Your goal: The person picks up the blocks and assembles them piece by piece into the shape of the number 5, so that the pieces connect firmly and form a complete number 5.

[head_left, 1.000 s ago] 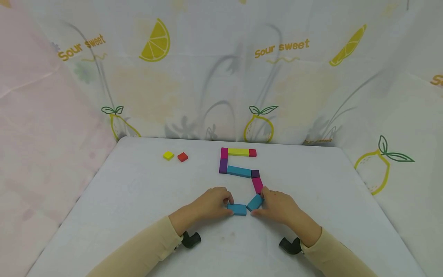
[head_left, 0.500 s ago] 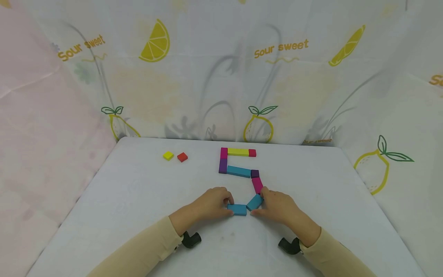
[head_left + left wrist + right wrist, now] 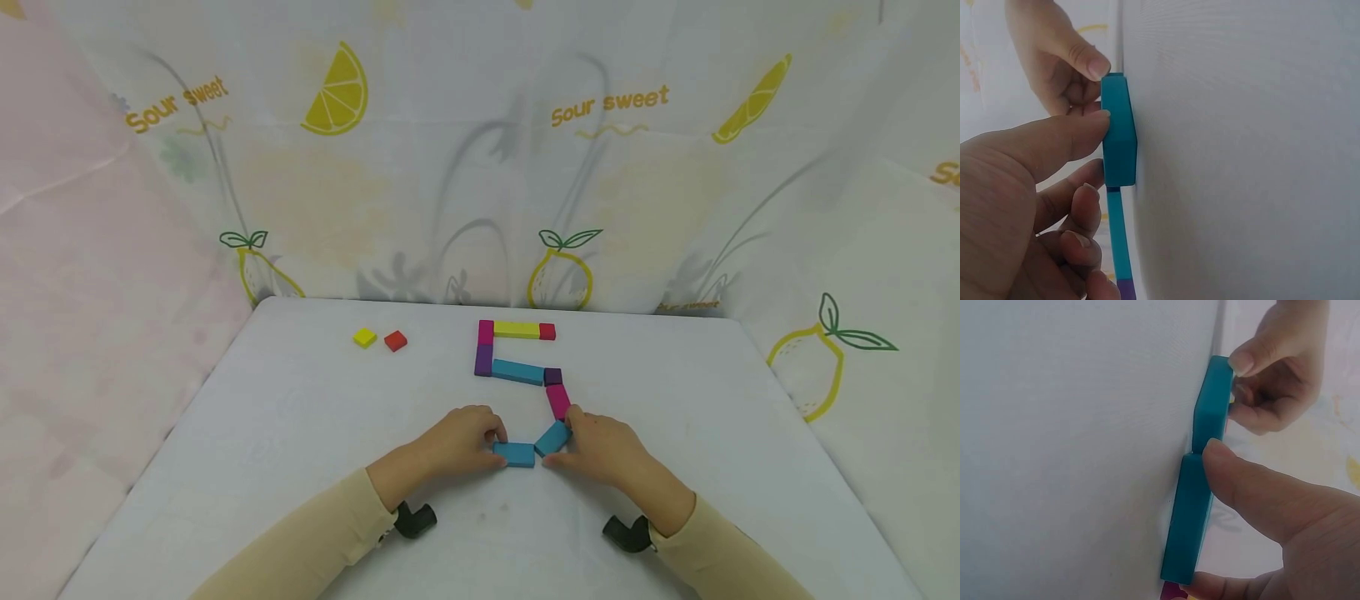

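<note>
Between thumb and curled fingers, my left hand point(image 3: 467, 440) holds a blue block point(image 3: 514, 454) at its left end, flat on the table. My right hand point(image 3: 604, 447) pinches a second blue block point(image 3: 552, 439), slanted, its lower corner against or very near the first one. In the right wrist view, the right thumb lies along the slanted block point(image 3: 1186, 519), and the two blocks meet end to end. Above the slanted block, a magenta block point(image 3: 558, 402) runs up to a small dark purple cube point(image 3: 552, 377). A long blue block point(image 3: 517, 372) leads left from there.
A purple block point(image 3: 483, 360), a magenta block point(image 3: 486, 332), a yellow block point(image 3: 517, 330) and a red cube point(image 3: 547, 332) form the upper part of the line. A yellow piece point(image 3: 365, 337) and a red piece point(image 3: 396, 341) lie apart at back left on the white table point(image 3: 285, 400).
</note>
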The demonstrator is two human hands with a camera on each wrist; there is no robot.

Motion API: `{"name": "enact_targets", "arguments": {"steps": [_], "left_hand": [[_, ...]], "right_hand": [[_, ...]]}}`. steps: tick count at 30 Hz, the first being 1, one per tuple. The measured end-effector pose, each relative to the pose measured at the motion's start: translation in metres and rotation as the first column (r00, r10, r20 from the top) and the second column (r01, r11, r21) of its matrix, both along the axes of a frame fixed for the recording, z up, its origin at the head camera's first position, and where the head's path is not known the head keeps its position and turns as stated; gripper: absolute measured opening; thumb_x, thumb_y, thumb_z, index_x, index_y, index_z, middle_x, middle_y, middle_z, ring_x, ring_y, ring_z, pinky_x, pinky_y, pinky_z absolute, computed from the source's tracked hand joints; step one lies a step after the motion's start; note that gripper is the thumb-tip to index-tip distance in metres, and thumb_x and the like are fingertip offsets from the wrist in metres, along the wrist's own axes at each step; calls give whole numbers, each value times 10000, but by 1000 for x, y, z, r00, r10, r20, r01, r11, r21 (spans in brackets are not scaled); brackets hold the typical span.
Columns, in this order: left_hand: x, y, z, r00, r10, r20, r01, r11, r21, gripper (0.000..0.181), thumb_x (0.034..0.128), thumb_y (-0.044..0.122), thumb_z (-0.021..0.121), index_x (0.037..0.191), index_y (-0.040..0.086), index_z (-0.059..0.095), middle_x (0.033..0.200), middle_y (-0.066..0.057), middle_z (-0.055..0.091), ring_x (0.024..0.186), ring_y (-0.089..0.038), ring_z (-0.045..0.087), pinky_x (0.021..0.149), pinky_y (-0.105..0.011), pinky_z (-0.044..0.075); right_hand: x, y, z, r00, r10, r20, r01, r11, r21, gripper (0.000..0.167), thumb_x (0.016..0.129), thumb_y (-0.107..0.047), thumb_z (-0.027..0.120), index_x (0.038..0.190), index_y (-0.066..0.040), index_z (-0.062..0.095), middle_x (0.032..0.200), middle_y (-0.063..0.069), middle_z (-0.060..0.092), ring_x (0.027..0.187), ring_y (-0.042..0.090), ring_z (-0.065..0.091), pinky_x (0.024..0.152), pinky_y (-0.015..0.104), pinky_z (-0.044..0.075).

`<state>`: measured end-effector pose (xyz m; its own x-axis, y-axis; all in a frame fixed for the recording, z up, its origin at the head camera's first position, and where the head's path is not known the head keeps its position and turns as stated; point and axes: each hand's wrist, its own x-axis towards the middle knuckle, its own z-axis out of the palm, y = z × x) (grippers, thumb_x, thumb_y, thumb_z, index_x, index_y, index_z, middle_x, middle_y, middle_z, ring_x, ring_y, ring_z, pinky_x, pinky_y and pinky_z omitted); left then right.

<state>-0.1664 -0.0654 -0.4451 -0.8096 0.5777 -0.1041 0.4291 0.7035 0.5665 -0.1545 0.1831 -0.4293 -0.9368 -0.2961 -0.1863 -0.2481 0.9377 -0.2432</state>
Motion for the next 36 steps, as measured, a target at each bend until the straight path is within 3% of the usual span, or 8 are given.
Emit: {"name": "enact_targets", "arguments": {"steps": [36], "left_hand": [[-2,0,0,1000,7,-1,-7,1000,-9,273,855,320,804,1077,186,718,903,103,569,883,-92,522,811,-286,479]], "right_hand": [[1,-1,-2,1000,-5,-10,5,1000,-8,626,745,-539,835,1038,-63,552,744,-10,546,633,139,500,589,300,454]]}}
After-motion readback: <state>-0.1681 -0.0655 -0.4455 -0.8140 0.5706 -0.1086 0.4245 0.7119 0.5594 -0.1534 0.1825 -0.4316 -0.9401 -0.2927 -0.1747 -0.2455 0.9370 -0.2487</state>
